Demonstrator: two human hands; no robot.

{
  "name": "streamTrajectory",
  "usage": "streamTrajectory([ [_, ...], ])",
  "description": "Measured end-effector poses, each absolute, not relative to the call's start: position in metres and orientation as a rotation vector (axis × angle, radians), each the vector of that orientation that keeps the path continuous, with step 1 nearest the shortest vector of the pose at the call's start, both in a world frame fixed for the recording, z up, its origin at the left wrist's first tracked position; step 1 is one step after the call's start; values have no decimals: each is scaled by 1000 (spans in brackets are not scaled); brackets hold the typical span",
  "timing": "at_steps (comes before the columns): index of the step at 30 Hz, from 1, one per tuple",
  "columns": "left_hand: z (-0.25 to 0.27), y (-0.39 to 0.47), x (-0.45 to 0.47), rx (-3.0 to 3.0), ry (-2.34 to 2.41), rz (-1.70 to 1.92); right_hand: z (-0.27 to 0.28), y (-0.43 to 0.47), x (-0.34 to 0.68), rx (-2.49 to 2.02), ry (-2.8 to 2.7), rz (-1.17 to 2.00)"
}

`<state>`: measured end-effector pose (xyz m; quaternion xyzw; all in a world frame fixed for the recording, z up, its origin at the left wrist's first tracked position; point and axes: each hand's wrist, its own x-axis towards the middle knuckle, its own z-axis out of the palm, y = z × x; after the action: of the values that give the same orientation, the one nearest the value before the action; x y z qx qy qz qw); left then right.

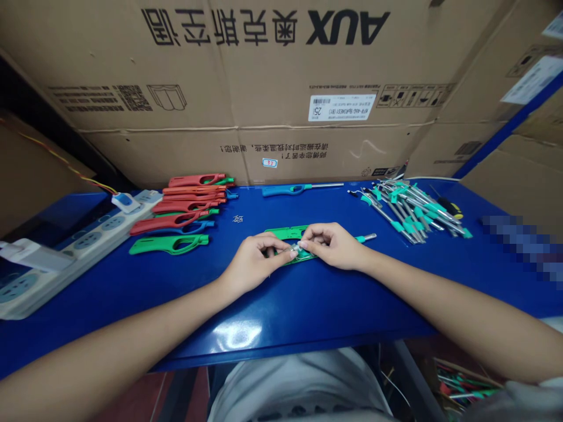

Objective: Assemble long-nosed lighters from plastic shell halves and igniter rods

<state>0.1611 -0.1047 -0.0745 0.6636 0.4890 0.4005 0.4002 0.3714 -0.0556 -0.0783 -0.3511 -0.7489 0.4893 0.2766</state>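
Note:
My left hand (254, 261) and my right hand (332, 246) meet over an opened green lighter handle (287, 233) near the middle of the table. Thumb and forefinger of each are pinched together. Between the fingertips is a small pale part (297, 247), partly covered, with thin wire about it. One green half-shell lies behind the fingers; another shows beneath them. A metal lighter tube (370, 237) with a teal collar sticks out to the right, beyond my right hand. My fingers hide most of the handle's inside.
Red, green and blue lighter handles (176, 220) lie at left beside a power strip (83, 240). A blue lighter (285, 190) and small screws (237, 220) lie farther back. Several metal tubes (411, 211) and a screwdriver (451, 207) are at right. A cardboard box (264, 105) walls the back.

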Motion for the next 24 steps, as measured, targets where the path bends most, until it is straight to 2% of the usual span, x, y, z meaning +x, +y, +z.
streamTrajectory([
  [13,-73,-102,161,1648,1246,1013,-75,-58,366,-1012,-1876,1418],
  [24,-72,-102,157,1646,1236,1018,-63,-44,377,-952,-1984,1560],
])
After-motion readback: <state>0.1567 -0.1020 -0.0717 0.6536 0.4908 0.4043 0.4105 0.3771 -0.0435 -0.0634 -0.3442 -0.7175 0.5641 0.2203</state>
